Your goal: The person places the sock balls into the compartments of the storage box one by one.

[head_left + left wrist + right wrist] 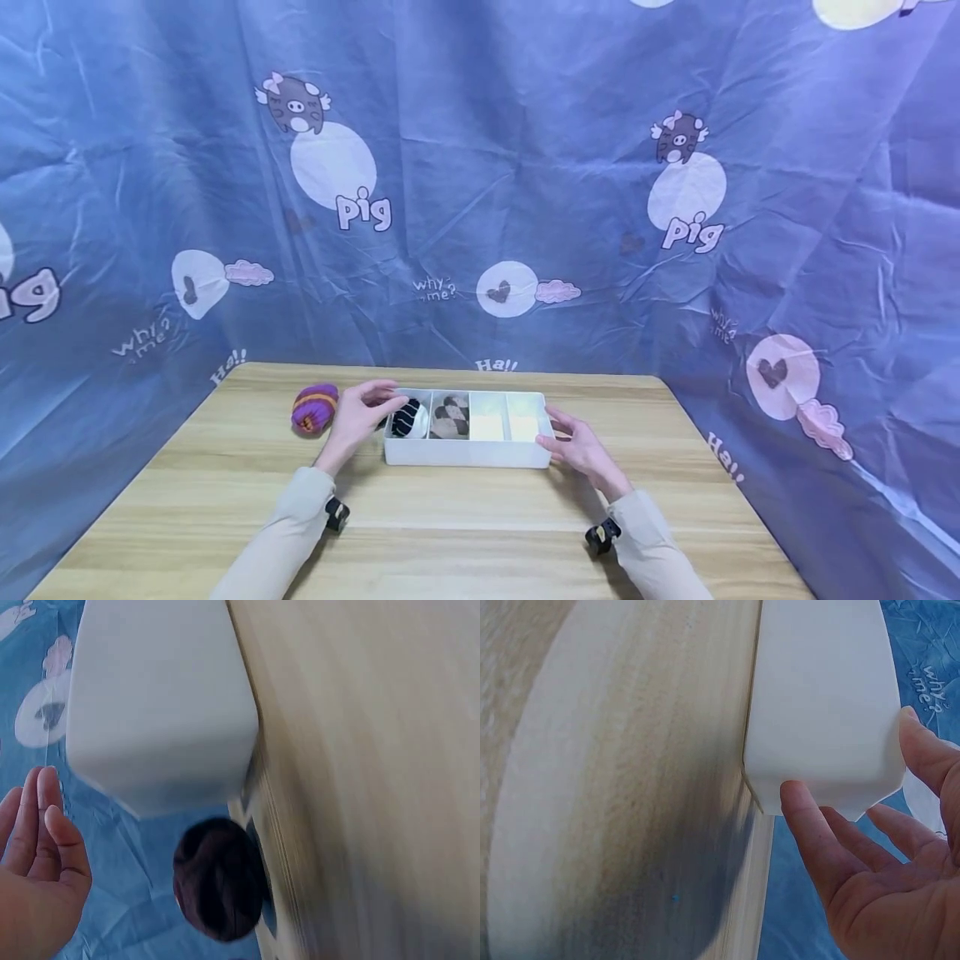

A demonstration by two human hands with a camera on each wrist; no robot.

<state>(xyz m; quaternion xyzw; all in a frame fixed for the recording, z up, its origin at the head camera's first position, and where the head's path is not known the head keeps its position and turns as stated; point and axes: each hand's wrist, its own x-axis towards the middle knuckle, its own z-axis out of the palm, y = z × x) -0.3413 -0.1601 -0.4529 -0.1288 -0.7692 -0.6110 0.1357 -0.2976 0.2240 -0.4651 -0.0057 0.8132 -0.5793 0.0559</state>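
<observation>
A white divided box stands on the table. Its leftmost compartment holds a black, white-striped rolled sock; the one beside it holds a grey-brown patterned rolled sock. Pale floors show in the two right compartments. My left hand hovers at the box's left end, its fingers apart from the wall in the left wrist view. Just past that end lies a dark rolled bundle, mostly hidden by the hand in the head view. With thumb and fingers, my right hand holds the box's right end.
A purple ball-shaped bundle with orange stripes lies left of my left hand. The wooden table runs back to a blue printed curtain, which also hangs along both sides.
</observation>
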